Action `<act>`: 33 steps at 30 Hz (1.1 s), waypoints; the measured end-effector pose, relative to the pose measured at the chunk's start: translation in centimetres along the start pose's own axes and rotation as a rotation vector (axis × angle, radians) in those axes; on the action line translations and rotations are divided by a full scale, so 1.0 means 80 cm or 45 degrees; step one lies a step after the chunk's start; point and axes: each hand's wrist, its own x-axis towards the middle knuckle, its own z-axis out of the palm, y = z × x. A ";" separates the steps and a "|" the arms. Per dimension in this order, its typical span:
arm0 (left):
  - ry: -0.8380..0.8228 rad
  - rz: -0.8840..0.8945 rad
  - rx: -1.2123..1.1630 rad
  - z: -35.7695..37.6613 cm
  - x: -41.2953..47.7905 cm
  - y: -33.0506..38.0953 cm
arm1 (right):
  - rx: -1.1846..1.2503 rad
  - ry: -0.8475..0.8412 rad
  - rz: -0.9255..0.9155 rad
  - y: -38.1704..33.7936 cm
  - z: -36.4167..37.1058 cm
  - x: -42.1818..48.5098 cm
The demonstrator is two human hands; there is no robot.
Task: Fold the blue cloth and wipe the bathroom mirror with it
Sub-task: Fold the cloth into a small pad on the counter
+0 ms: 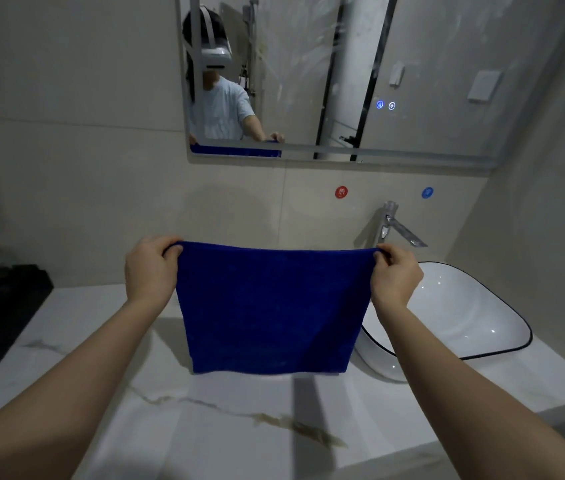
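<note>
**Cloth stretched out, fold not yet made**

Forearms reach in from the bottom edge toward a blue cloth (269, 310) held up flat between both hands. Left hand (151, 271) pinches the upper left corner, thumb and fingers curled over the hem; right hand (395, 277) pinches the upper right corner the same way. Between them the top edge runs taut, and the rest hangs as a near-square sheet above the countertop (205, 431), its bottom hem seemingly clear of the stone.

By the look of it, this is the start of the folding step: the cloth appears to be a single open layer. The next move probably calls for bringing the two corners together, or laying the sheet down and doubling it, before lifting it to the mirror (412, 46).

Its fabric looks thick and nappy, a matte deep blue. White marbled stone with tan veining forms the counter. A glossy white basin (464, 313) with a thin dark rim sits at right, behind it a chrome tap (390, 223). Smears streak the mirror glass.
</note>
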 end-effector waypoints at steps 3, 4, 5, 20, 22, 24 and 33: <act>0.097 0.188 0.043 -0.009 0.008 0.006 | 0.096 0.076 -0.115 -0.019 -0.005 0.005; 0.127 0.238 0.020 -0.012 0.011 0.010 | 0.147 0.102 -0.133 -0.026 -0.006 0.009; 0.149 0.286 -0.016 -0.016 0.014 0.017 | 0.202 0.122 -0.145 -0.032 -0.008 0.012; -0.257 0.616 -0.583 -0.010 0.032 0.160 | 0.801 -0.530 -0.312 -0.148 0.026 -0.012; -0.313 0.604 -0.619 -0.008 0.029 0.165 | 0.836 -0.647 -0.348 -0.154 0.026 -0.017; -0.360 0.586 -0.661 -0.008 0.028 0.167 | 0.860 -0.749 -0.390 -0.159 0.025 -0.021; -0.575 0.449 -0.810 -0.018 0.024 0.160 | 0.858 -1.032 -0.381 -0.162 0.024 -0.025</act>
